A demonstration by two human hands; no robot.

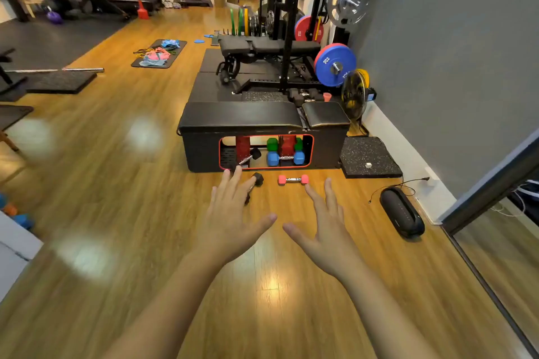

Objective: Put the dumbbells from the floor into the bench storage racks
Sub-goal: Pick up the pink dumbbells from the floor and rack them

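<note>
Reaching forward over the wood floor (116, 154), my left hand (233, 218) and right hand (326, 230) are both spread flat, fingers straight, grasping nothing. A pink dumbbell (293, 179) lies on the floor just ahead of my right fingertips; a black dumbbell (256, 181) lies partly hidden under my left fingers. Inside the bench (262, 125) opening sit blue dumbbell (285, 158), green dumbbell (272, 144) and another black one (250, 156).

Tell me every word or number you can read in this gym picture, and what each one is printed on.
"20": on the blue weight plate, white, printed twice around its face.
"KG": small letters by that number, only faintly legible.
"25", probably: on the red weight plate, blurred.
The dumbbells in the bench storage rack, the pink dumbbell on the floor and the black speaker show no readable text.
</note>
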